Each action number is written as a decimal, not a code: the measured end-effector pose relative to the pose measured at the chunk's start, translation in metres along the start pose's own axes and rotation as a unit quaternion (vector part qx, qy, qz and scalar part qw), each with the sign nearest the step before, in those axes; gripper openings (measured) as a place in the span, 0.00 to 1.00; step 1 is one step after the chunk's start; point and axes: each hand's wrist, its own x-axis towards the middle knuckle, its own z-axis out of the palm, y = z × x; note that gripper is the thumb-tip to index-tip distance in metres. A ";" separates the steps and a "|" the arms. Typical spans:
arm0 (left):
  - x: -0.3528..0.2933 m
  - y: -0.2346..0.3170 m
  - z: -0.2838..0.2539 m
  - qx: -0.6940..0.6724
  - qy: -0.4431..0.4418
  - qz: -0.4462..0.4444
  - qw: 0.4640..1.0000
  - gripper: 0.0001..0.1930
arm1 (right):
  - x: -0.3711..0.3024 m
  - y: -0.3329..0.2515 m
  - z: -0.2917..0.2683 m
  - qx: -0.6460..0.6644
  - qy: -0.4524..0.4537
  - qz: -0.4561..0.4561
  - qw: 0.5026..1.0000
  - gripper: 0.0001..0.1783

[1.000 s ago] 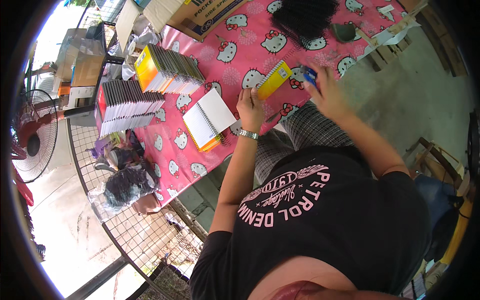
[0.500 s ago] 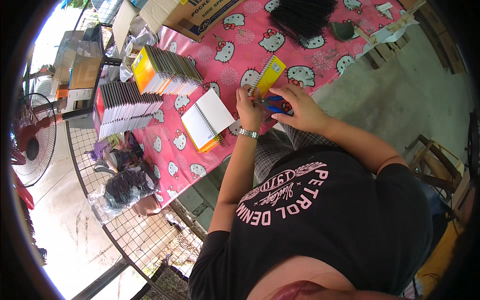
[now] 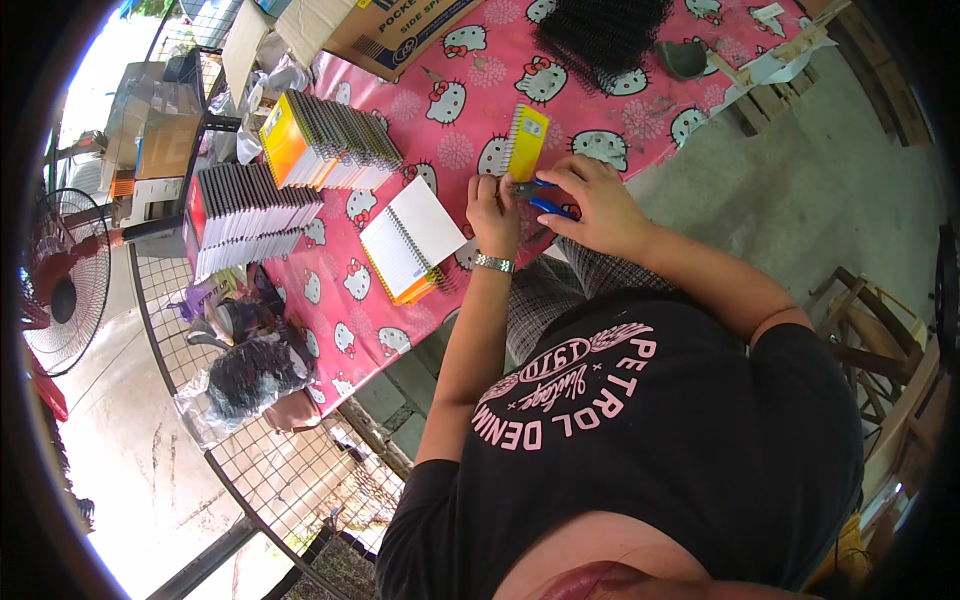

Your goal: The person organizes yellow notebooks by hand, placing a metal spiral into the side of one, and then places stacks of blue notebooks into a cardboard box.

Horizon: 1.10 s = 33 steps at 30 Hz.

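Observation:
A yellow spiral notebook (image 3: 526,146) stands out beyond my hands over the table, its wire coil along the left edge. My left hand (image 3: 492,214) is closed on the notebook's near end. In my right hand (image 3: 604,204) are blue-handled pliers (image 3: 551,207), gripped with the handles somewhat apart. The pliers' dark jaws meet the coil's near end beside my left fingertips; the exact contact is too small to make out. Left of my left hand lies an open spiral notebook (image 3: 402,246) with white pages, on top of other yellow-orange notebooks.
Stacks of yellow notebooks (image 3: 330,140) and dark-coiled notebooks (image 3: 250,215) stand at the left on the pink patterned tablecloth (image 3: 455,205). Black coils (image 3: 600,35) lie at the far side near a cardboard box (image 3: 400,35). A fan (image 3: 65,290) stands beyond the wire mesh.
The yellow notebook has turned more upright and swung a little left. Its near end and the pliers remain between my hands, the pliers' handles having shifted slightly.

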 end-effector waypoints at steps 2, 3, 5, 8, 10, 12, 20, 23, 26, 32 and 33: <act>-0.001 -0.005 -0.001 0.001 0.002 0.006 1.000 0.14 | -0.002 -0.002 0.000 -0.003 -0.004 -0.002 1.000 0.31; -0.002 -0.005 0.000 0.001 0.002 0.009 1.000 0.15 | -0.002 -0.003 0.001 -0.004 -0.006 -0.001 1.000 0.31; -0.004 0.001 0.005 -0.088 0.044 -0.017 0.995 0.14 | 0.000 -0.004 0.001 -0.019 0.006 -0.009 1.000 0.31; -0.003 0.009 -0.001 -0.093 0.022 -0.030 0.995 0.14 | 0.003 -0.003 0.001 -0.061 0.032 -0.034 0.997 0.30; -0.003 0.010 -0.002 -0.066 -0.007 -0.033 0.997 0.15 | 0.004 -0.004 -0.001 -0.084 0.028 -0.044 0.995 0.30; -0.006 0.005 -0.004 -0.045 -0.014 -0.038 0.998 0.15 | 0.006 -0.009 -0.002 -0.100 0.006 -0.042 0.994 0.29; -0.007 0.013 -0.008 -0.050 0.040 -0.013 0.998 0.15 | 0.012 -0.002 0.010 0.209 -0.128 0.181 0.952 0.22; -0.012 0.017 -0.022 -0.034 0.072 -0.003 0.997 0.13 | 0.019 0.001 0.008 0.355 -0.194 0.261 0.876 0.21; -0.020 0.011 -0.057 -0.148 0.169 -0.126 0.966 0.10 | 0.022 0.008 -0.001 0.123 -0.052 0.126 0.983 0.19; -0.033 0.002 -0.175 -0.344 0.314 -0.209 0.860 0.15 | 0.049 0.010 0.059 -0.184 -0.025 -0.007 0.983 0.22; -0.038 -0.001 -0.188 -0.353 0.328 -0.205 0.852 0.15 | 0.056 -0.009 0.072 -0.156 -0.067 -0.010 0.985 0.24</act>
